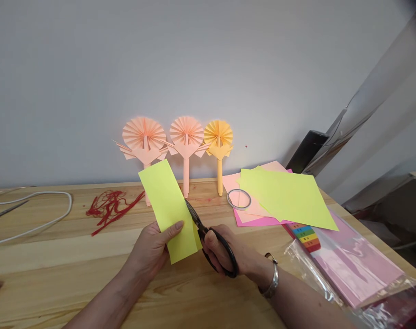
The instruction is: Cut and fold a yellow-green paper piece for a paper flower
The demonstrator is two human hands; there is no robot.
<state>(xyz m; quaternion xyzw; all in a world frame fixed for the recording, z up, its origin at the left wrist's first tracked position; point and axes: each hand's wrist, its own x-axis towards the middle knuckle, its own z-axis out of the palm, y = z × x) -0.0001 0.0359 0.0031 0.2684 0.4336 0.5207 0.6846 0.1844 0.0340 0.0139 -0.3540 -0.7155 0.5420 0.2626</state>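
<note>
We pinch a matte yellow-green paper strip (167,205) in our left hand (149,249) above the pale wooden tabletop (57,274); its long axis tilts toward the far left. Our right hand (221,253) grips black-handled steel scissors (197,224) — blades at the strip's right edge. To the right, a rainbow-striped label (304,237) bears print too small to read.
</note>
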